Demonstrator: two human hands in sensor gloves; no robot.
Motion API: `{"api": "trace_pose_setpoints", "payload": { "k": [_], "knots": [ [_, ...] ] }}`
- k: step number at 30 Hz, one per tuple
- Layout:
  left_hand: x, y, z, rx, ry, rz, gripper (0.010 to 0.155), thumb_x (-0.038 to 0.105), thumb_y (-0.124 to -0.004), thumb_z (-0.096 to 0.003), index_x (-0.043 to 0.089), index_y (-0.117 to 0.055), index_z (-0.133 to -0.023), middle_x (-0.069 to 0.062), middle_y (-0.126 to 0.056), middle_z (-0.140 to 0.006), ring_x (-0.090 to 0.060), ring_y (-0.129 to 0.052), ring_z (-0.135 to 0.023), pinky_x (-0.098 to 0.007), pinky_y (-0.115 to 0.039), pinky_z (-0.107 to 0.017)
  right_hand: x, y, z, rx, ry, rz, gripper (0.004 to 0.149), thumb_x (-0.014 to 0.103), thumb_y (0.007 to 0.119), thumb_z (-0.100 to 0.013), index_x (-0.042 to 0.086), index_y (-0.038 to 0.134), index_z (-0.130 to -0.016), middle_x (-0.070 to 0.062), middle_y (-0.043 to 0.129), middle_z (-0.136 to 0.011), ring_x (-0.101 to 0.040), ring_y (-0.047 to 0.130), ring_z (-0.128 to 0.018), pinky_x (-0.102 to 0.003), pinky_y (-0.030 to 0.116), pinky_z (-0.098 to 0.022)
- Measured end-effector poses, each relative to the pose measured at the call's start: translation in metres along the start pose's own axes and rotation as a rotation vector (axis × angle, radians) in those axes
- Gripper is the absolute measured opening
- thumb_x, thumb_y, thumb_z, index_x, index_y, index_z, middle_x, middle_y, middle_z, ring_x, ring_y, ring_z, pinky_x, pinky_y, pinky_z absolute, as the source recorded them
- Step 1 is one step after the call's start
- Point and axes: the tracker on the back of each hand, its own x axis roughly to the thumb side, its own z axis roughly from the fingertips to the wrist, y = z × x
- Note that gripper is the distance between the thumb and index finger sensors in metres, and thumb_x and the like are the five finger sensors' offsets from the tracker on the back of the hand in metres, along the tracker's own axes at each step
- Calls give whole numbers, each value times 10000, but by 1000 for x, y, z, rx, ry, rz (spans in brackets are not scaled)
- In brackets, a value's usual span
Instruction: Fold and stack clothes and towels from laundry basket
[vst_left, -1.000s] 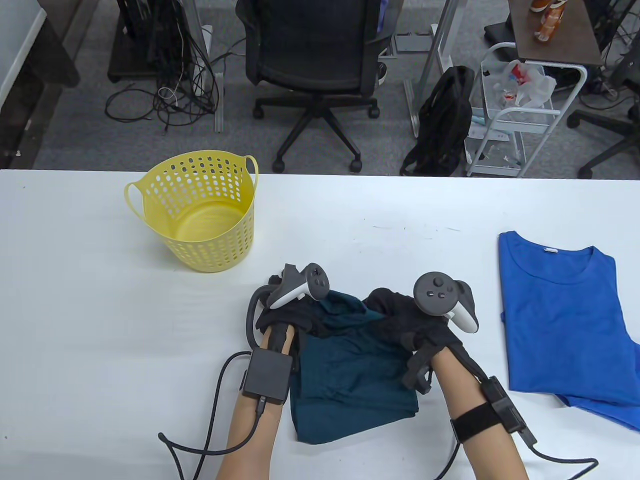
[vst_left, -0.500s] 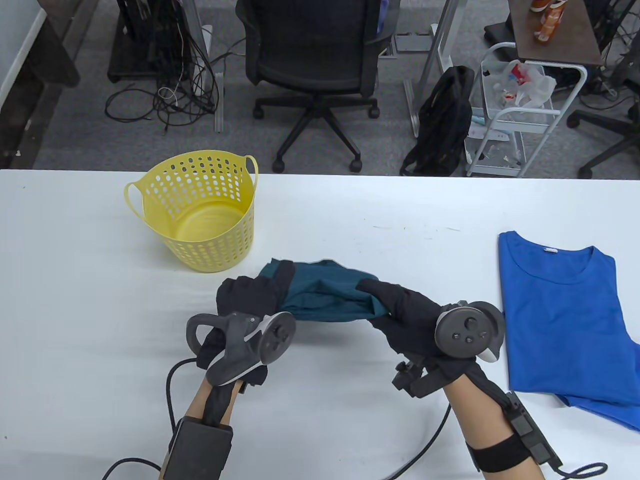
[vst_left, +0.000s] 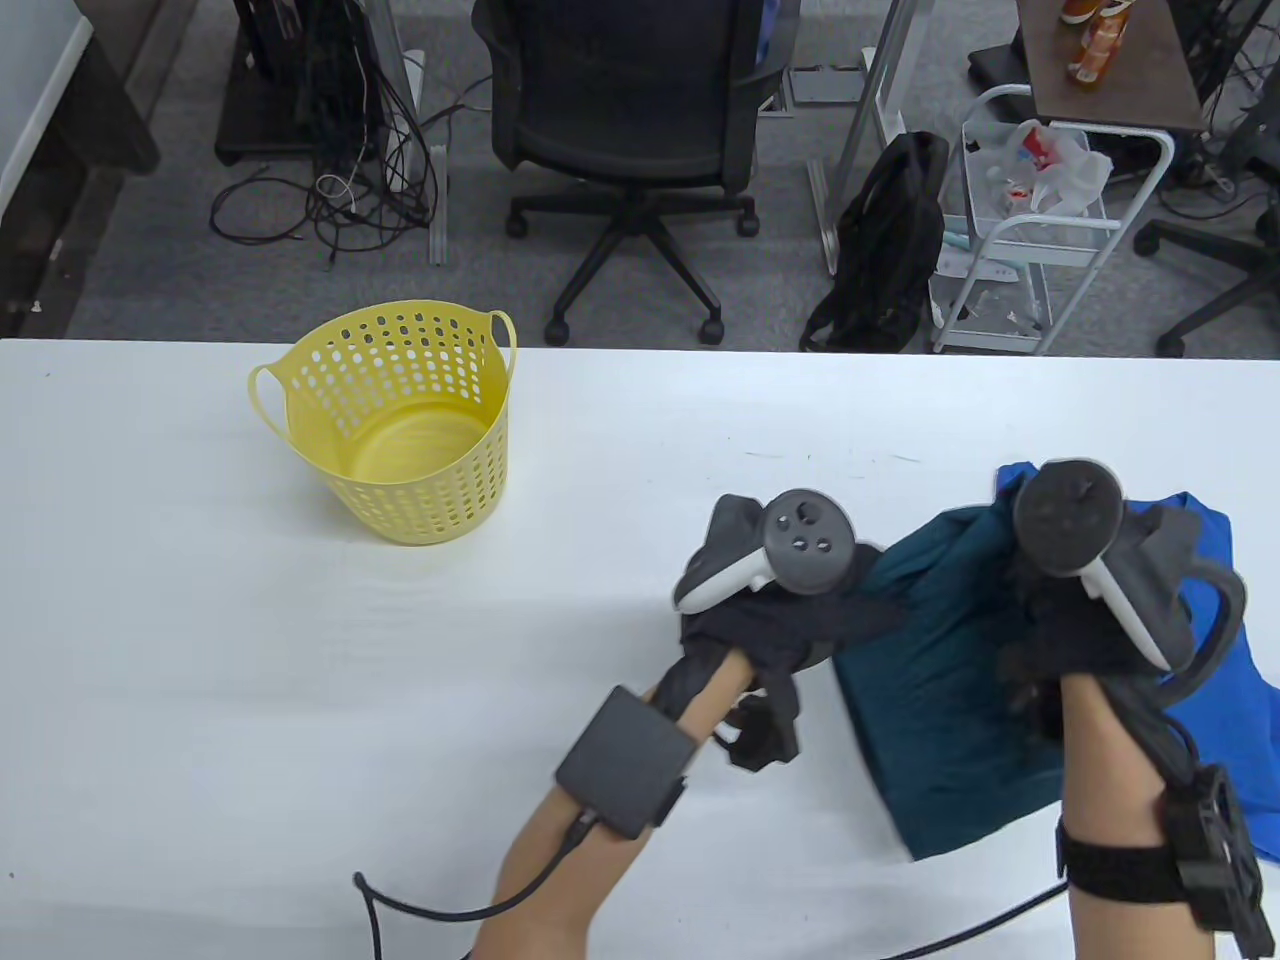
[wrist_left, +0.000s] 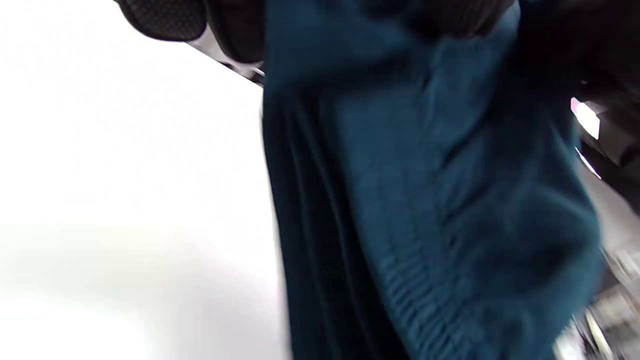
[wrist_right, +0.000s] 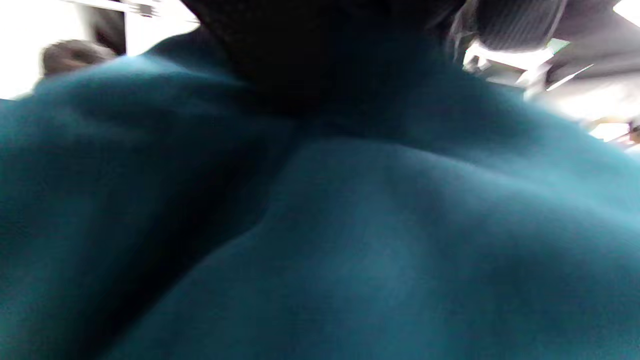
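A folded dark teal garment (vst_left: 935, 700) hangs between my two hands at the right of the table, partly over the bright blue T-shirt (vst_left: 1225, 640) that lies flat there. My left hand (vst_left: 790, 610) grips the garment's left top edge. My right hand (vst_left: 1085, 625) grips its right top edge. The teal cloth fills the left wrist view (wrist_left: 425, 200) and the right wrist view (wrist_right: 350, 240), both blurred. The yellow laundry basket (vst_left: 400, 425) stands at the back left with nothing in it.
The white table (vst_left: 250, 650) reaches across the view. Cables trail from both forearms over the front edge. Behind the table stand an office chair (vst_left: 625, 110), a black backpack (vst_left: 890, 240) and a white cart (vst_left: 1040, 220).
Both hands have carried the teal garment from the table's middle to the right, over the blue T-shirt. A second ago it lay on the table; now it hangs from both hands.
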Motion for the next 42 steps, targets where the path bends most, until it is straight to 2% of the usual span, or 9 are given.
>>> {"api": "trace_pose_setpoints", "payload": {
  "k": [1,2,5,12,17,23,27,30,42],
  "knots": [
    [-6,-1,-7,59,5,-50,978,600,-620,-581,41,-141,-1225,-347,-287,-1266,-531,-587,-1089,-678,-594,-745,-5,9,-10,66,31,38,841,279,783,-596,147,208,-1195,-270,130,-1229,-615,197,-1064,-813,288,-721],
    [-12,0,-8,92,0,-93,985,605,-622,-578,43,-134,-1223,-345,-290,-1265,-524,-596,-1088,-673,-604,-742,-6,14,-12,111,35,5,859,293,768,-610,176,150,-1195,-245,69,-1230,-578,149,-1081,-795,272,-744],
    [-49,7,6,182,-24,-290,962,585,-656,-569,49,-201,-1225,-339,-344,-1258,-530,-612,-1078,-678,-615,-729,7,40,-4,96,-197,-212,779,266,785,-605,145,295,-1199,-265,215,-1237,-595,277,-1071,-794,357,-727],
    [-135,23,88,277,130,-584,888,585,-674,-561,109,-342,-1232,-302,-434,-1262,-532,-621,-1084,-682,-625,-727,61,84,55,247,-572,-226,720,310,782,-597,107,421,-1185,-305,350,-1215,-613,414,-1040,-780,466,-694],
    [-153,27,142,396,139,-601,858,585,-677,-562,136,-382,-1230,-296,-433,-1268,-539,-600,-1096,-692,-612,-731,83,93,108,196,-734,-224,707,346,772,-598,104,455,-1182,-311,388,-1209,-612,450,-1033,-778,490,-683],
    [-155,-9,162,514,90,-767,898,577,-683,-550,140,-299,-1235,-326,-309,-1274,-579,-474,-1121,-729,-550,-738,90,124,164,128,-833,-212,728,395,762,-599,109,443,-1188,-315,397,-1209,-611,464,-1032,-777,498,-680],
    [-174,-41,160,400,117,-913,884,576,-688,-543,158,-320,-1230,-302,-333,-1276,-556,-500,-1125,-718,-566,-741,88,159,177,89,-844,-132,740,395,779,-580,111,453,-1180,-306,423,-1201,-599,496,-1026,-774,512,-674],
    [-191,-51,160,335,166,-957,888,576,-687,-541,154,-314,-1228,-303,-330,-1275,-552,-504,-1124,-714,-571,-740,86,167,175,93,-831,-64,741,398,768,-583,115,434,-1180,-301,407,-1202,-595,482,-1029,-771,506,-679],
    [-205,-48,163,299,212,-882,892,575,-685,-544,148,-306,-1229,-309,-323,-1272,-561,-500,-1120,-712,-572,-740,84,172,175,97,-855,-109,733,398,769,-581,108,450,-1175,-299,414,-1198,-593,486,-1025,-766,510,-679]
  ]
}}
